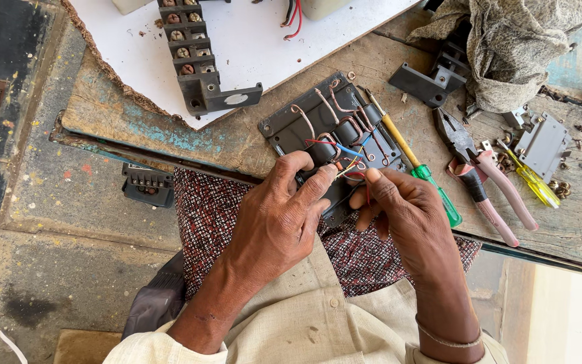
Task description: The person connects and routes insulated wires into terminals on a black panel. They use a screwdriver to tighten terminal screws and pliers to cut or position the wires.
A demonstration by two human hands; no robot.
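A dark grey switch plate (289,120) lies face down at the near edge of the worn wooden bench (102,111), its back showing black switch bodies and looped copper wires. My left hand (279,216) grips the plate's near edge, thumb on top. My right hand (405,212) pinches thin red, blue and yellow wires (345,152) that run from the switches. A screwdriver with a yellow shaft and green handle (432,182) lies across the plate's right side.
Pink-handled pliers (486,178) and a small yellow screwdriver (537,182) lie to the right, near a grey bracket (543,145) and loose screws. A black terminal strip (193,57) sits on a white board behind. A crumpled cloth (513,44) lies at the back right.
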